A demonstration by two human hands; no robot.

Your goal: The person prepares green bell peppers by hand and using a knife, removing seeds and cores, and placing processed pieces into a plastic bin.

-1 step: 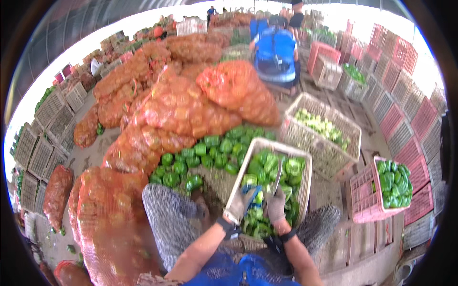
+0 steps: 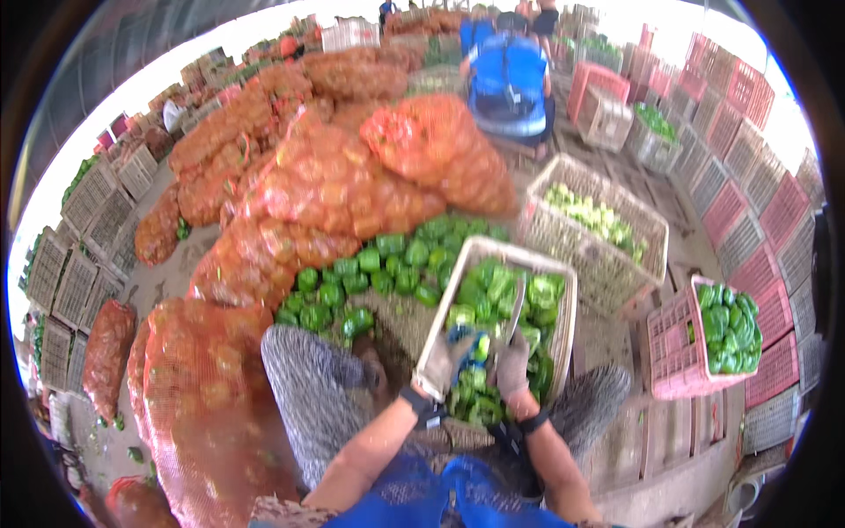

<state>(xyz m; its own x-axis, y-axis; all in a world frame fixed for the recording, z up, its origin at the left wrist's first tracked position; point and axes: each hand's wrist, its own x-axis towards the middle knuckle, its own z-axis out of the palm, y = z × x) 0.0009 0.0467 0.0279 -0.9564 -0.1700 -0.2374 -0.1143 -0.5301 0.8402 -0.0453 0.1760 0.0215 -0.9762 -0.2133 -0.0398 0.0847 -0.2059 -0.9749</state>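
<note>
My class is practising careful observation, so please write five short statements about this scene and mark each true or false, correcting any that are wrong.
1. The right hand holds a knife. True.
2. The peppers in the whitish crate in front of the person are red. False: the ones that show there are green.
3. Orange-red mesh sacks are piled ahead and to the left of that crate. True.
4. The pink crate at the right is empty. False: it is heaped with green peppers.
5. The left hand rests on the left knee. False: it is at the whitish crate, near the other hand.
</note>
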